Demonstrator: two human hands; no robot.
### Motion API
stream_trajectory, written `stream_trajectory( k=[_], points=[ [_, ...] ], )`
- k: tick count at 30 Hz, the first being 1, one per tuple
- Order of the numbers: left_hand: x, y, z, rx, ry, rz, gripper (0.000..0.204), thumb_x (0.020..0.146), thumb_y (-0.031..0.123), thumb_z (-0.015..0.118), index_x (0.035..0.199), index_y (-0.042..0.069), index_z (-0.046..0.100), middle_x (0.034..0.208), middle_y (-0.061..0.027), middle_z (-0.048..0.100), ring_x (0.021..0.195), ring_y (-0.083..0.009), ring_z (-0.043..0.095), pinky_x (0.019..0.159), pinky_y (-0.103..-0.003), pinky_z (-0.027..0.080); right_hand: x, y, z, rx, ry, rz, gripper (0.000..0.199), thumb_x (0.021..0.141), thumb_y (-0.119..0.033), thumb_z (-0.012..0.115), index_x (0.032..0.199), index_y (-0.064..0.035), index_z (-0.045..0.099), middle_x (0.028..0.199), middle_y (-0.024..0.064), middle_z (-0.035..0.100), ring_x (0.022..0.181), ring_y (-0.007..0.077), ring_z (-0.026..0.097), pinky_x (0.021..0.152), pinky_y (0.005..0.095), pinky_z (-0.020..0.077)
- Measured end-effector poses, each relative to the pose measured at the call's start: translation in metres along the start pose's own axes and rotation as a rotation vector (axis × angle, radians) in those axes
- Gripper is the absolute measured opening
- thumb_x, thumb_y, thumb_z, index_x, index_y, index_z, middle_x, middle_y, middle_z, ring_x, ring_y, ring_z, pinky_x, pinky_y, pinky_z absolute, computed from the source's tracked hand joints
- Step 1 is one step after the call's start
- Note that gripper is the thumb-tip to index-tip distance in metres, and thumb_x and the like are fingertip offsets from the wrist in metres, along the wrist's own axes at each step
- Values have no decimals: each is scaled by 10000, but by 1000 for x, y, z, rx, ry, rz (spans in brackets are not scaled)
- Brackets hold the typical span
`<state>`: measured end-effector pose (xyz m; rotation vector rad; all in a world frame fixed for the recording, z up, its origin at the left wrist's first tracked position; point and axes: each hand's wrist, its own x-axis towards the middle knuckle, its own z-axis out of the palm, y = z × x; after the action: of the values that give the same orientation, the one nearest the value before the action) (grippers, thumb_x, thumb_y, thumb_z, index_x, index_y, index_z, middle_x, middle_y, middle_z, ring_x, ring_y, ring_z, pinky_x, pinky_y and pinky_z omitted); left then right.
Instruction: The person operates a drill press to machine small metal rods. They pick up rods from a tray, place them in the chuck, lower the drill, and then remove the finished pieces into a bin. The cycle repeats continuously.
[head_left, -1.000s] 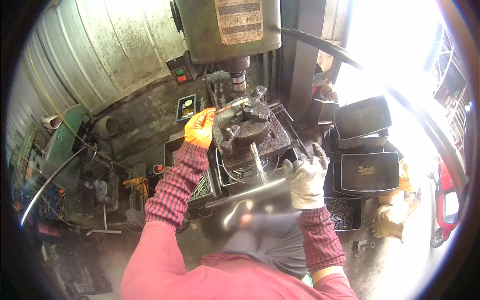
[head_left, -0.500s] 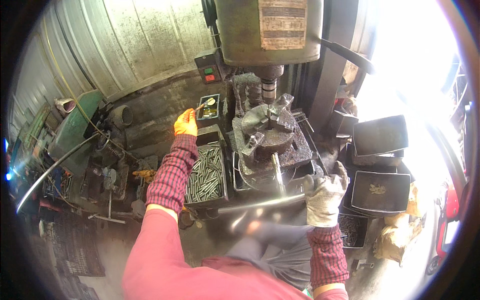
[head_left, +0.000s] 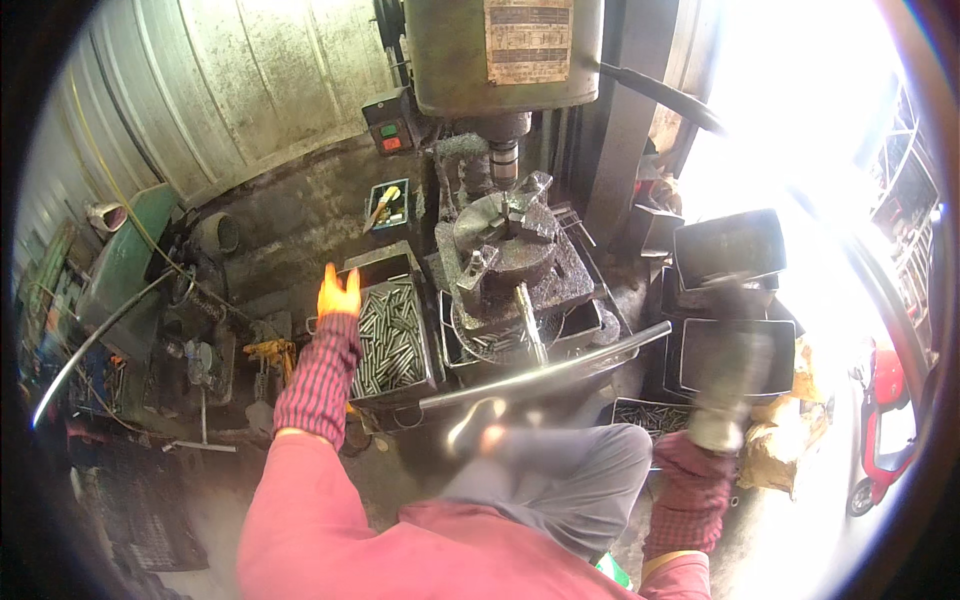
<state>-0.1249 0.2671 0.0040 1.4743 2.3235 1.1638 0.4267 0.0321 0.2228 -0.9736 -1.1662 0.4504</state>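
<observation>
Hovering left hand (head_left: 338,294) over grey tray (head_left: 395,385) of metal rods (head_left: 388,340).

A drill press (head_left: 505,60) stands behind a chuck (head_left: 505,235). Left of the chuck sits a tray of metal pins (head_left: 390,335); stacked bins (head_left: 735,300) lie to its right.

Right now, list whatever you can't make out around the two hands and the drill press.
- Right hand, head view: motion-blurred and washed by glare; grip unreadable.
- Stacked black trays: contents lost in overexposure.
- Left hand: its fingers over the tray of metal pins too small to tell contact.
- Drill press: top cut off by the picture edge.
</observation>
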Motion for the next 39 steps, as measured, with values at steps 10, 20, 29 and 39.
stream_trajectory(
  k=[10, 20, 29, 39],
  points=[
    [-312, -168, -38, -20, -184, -221, 333, 992, 315, 647, 1132, 30, 748, 1065, -168, 768, 984, -306, 740, 917, -384, 557, 17, -138, -130, 2516, -1024, 429, 496, 973, -473, 629, 1298, -128, 483, 1167, 47, 545, 1139, 198, 561, 1023, 387, 453],
    [-396, -274, -87, 370, -426, -407, 365, 952, 380, 643, 1045, 53, 777, 1040, -168, 768, 1015, -360, 724, 926, -445, 550, -25, -116, -82, 2929, -1210, 885, 384, 912, -671, 678, 1104, -342, 626, 919, -163, 590, 908, 70, 639, 846, 354, 517],
    [-424, -299, -70, 504, -720, -534, 470, 932, 473, 586, 1113, 89, 785, 1149, -174, 750, 1128, -374, 695, 1003, -442, 526, -45, -90, -101, 3083, -1207, 661, 409, 905, -677, 683, 1044, -297, 622, 848, -134, 584, 848, 108, 622, 841, 360, 513],
    [-413, -288, -70, 447, -631, -425, 451, 902, 466, 616, 1090, 95, 790, 1127, -174, 754, 1105, -365, 703, 994, -439, 527, -52, -75, -94, 3132, -1308, 644, 427, 895, -693, 682, 1021, -289, 628, 856, -128, 600, 859, 122, 632, 819, 366, 505]
  ],
)
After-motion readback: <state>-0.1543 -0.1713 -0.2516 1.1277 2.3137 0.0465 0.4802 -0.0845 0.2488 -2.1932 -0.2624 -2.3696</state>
